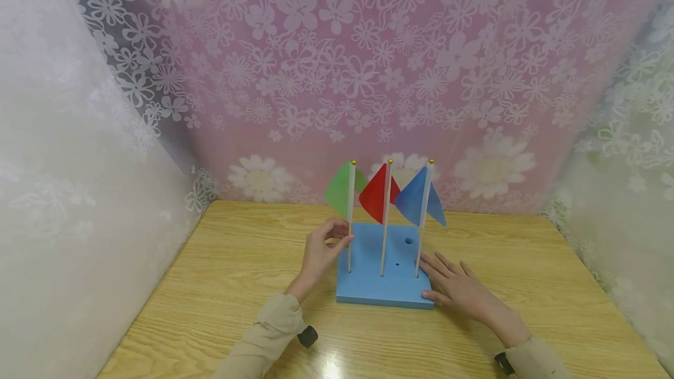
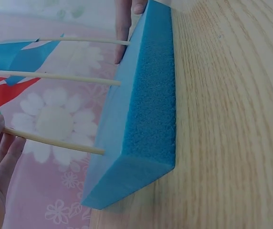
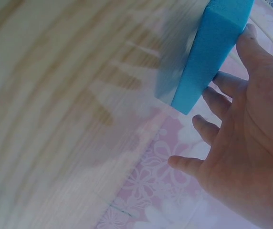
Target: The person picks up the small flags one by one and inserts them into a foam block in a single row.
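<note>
A blue foam block (image 1: 368,250) lies flat on the table, with three small flags standing in its top. The green flag (image 1: 339,189) is at the left, the red flag (image 1: 375,195) in the middle and the blue flag (image 1: 413,195) at the right. My left hand (image 1: 322,250) pinches the green flag's stick (image 2: 55,142) between thumb and fingers; its lower end is in the block. My right hand (image 1: 463,288) rests at the block's right edge, fingers spread. In the right wrist view its thumb and some fingertips touch the foam (image 3: 213,52).
Two small holes show in the block's top, the larger hole (image 1: 408,241) towards the back right. The wooden table (image 1: 253,250) is bordered by a flowered pink curtain (image 1: 316,104) behind and pale sheets at both sides.
</note>
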Available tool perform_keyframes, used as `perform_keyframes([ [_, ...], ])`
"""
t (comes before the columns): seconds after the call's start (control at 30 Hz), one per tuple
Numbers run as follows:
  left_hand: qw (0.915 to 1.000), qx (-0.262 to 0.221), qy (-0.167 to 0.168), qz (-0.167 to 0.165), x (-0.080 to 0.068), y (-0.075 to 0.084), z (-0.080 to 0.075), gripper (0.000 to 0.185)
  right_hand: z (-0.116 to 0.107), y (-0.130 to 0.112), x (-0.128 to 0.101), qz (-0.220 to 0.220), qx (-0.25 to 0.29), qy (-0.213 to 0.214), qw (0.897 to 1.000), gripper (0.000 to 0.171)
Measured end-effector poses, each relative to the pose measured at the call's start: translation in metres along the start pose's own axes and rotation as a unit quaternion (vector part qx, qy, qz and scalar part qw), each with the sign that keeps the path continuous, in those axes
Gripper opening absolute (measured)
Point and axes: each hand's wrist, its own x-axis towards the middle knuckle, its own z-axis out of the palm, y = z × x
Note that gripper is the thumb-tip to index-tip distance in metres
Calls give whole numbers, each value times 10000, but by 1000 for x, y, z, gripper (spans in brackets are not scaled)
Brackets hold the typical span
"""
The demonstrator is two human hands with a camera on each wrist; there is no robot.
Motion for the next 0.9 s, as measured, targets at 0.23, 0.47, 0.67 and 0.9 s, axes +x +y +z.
perform_keyframes([
  [0.23, 9998, 169, 56, -64, -2, 0, 0, 19, 1, 0, 1, -15, -35, -36, 10000, 69],
  [0.47, 9991, 412, 78, -35, -4, -2, 3, 17, 0, 0, 2, 34, -34, -18, 10000, 69],
  [0.67, 9994, 335, -16, -67, -7, -3, 7, 19, 2, 0, 1, 22, -43, 7, 10000, 69],
  [0.9, 9995, 286, 62, -139, -5, 4, 9, 20, 3, 1, 1, 44, -69, 48, 10000, 69],
])
